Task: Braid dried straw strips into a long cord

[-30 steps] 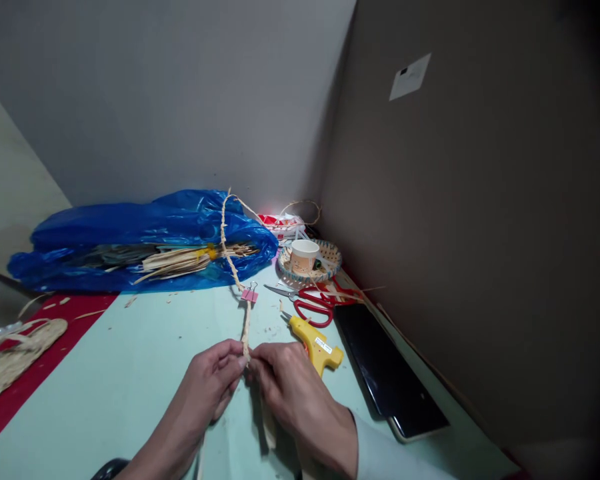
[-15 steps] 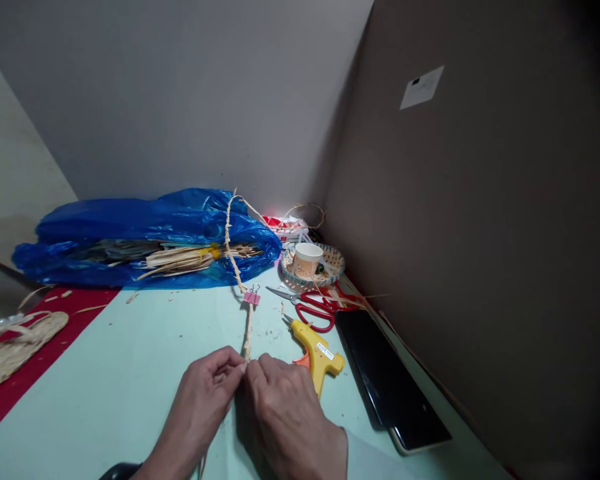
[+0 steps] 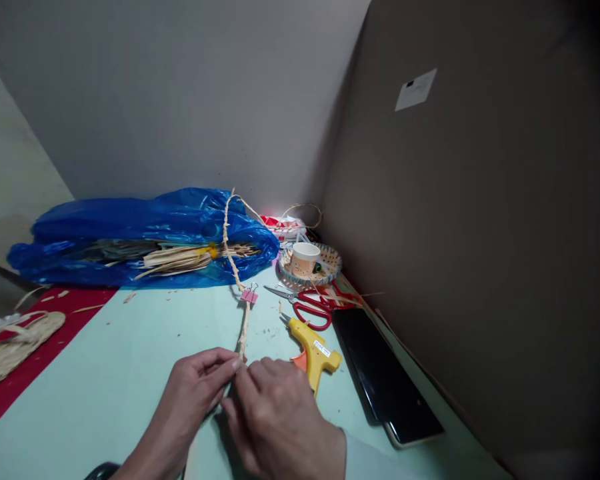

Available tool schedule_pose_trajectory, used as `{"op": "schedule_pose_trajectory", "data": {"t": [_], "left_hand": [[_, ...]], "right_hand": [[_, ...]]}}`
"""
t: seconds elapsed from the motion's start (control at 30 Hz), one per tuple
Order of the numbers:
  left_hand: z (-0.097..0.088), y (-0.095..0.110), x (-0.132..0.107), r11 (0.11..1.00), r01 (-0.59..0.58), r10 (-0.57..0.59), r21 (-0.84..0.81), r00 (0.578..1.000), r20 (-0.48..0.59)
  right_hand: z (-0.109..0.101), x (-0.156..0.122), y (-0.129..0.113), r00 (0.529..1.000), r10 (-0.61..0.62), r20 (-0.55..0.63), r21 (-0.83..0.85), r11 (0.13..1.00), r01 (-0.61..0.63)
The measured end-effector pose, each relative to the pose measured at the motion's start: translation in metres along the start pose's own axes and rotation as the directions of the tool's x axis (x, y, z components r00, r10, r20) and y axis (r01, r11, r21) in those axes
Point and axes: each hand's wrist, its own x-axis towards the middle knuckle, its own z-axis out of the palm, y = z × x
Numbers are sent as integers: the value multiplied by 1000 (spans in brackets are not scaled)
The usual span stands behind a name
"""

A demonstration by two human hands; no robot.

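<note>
A pale braided straw cord (image 3: 244, 328) runs from the back of the table down to my fingers. A pink binder clip (image 3: 249, 296) is clamped on it. My left hand (image 3: 193, 393) pinches the near end of the cord between thumb and forefinger. Right beside it, my right hand (image 3: 283, 410) is closed at the same spot, its fingertips partly hidden behind the knuckles. A loose pale strand (image 3: 190, 460) hangs below my left hand. Close to my right hand lies a yellow glue gun (image 3: 316, 352) with an orange trigger.
Red-handled scissors (image 3: 313, 312) and a black phone (image 3: 385, 377) lie to the right. Behind them a woven tray (image 3: 333, 263) holds a paper cup (image 3: 305, 259). A blue plastic bag (image 3: 100, 217) with straw bundles (image 3: 180, 260) lies at the back; a woven sandal (image 3: 20, 350) is far left.
My right hand has shifted slightly left, its lower fingers moving out toward my left hand. The left hand keeps its pinch. The whole view has moved a little.
</note>
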Motion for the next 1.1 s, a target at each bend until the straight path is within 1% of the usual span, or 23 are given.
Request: {"op": "schedule_pose_trajectory", "data": {"t": [0.07, 0.13, 0.17, 0.2, 0.27, 0.3, 0.37, 0.47, 0.6, 0.7, 0.83, 0.9, 0.93, 1.0, 1.03, 1.1], "left_hand": [[-2, 5, -1, 1000, -13, 13, 13, 1000, 1], [-3, 8, -2, 1000, 2, -3, 3, 1000, 14], [-3, 9, -3, 1000, 15, -15, -1, 1000, 20], [-4, 9, -3, 1000, 23, -23, -2, 1000, 21], [-3, 10, -4, 1000, 18, -18, 11, 1000, 17], [-3, 11, -4, 999, 3, -3, 32, 1000, 14], [-2, 13, -4, 996, -42, 43, 84, 999, -1], [0, 16, -5, 979, -111, 116, 169, 993, -15], [-1, 15, -6, 943, -164, 157, 288, 986, 50], [-2, 13, -8, 885, -210, 201, 416, 977, 67], [-2, 13, -11, 788, -242, 287, 565, 958, 11], [-1, 13, -14, 728, -288, 368, 622, 930, -1], [0, 12, -16, 694, -318, 416, 646, 909, 1], [1, 9, -19, 612, -392, 520, 687, 854, 23], [1, 7, -20, 557, -445, 583, 702, 811, 51], [2, 1, -23, 413, -556, 702, 721, 699, 137]], "right_hand": [[-10, 4, 7, 988, 151, 12, 201, 968, -150], [-16, 9, 15, 960, 277, 40, 376, 886, -271], [-17, 11, 18, 947, 309, 82, 451, 836, -312], [-16, 12, 21, 936, 321, 142, 517, 783, -347], [-11, 15, 24, 917, 294, 271, 614, 681, -399], [-8, 16, 24, 909, 279, 310, 645, 641, -417], [-2, 17, 24, 900, 285, 330, 681, 588, -436], [2, 19, 23, 899, 316, 302, 695, 573, -435], [2, 20, 24, 899, 324, 294, 708, 558, -433], [1, 19, 23, 900, 337, 277, 731, 533, -425], [2, 18, 20, 887, 378, 264, 748, 500, -436], [4, 18, 19, 880, 392, 268, 766, 468, -441], [4, 18, 19, 878, 399, 264, 773, 457, -441], [5, 18, 19, 876, 414, 248, 784, 445, -432], [6, 19, 19, 877, 417, 240, 792, 439, -425], [5, 19, 20, 882, 411, 232, 810, 421, -409]]}}
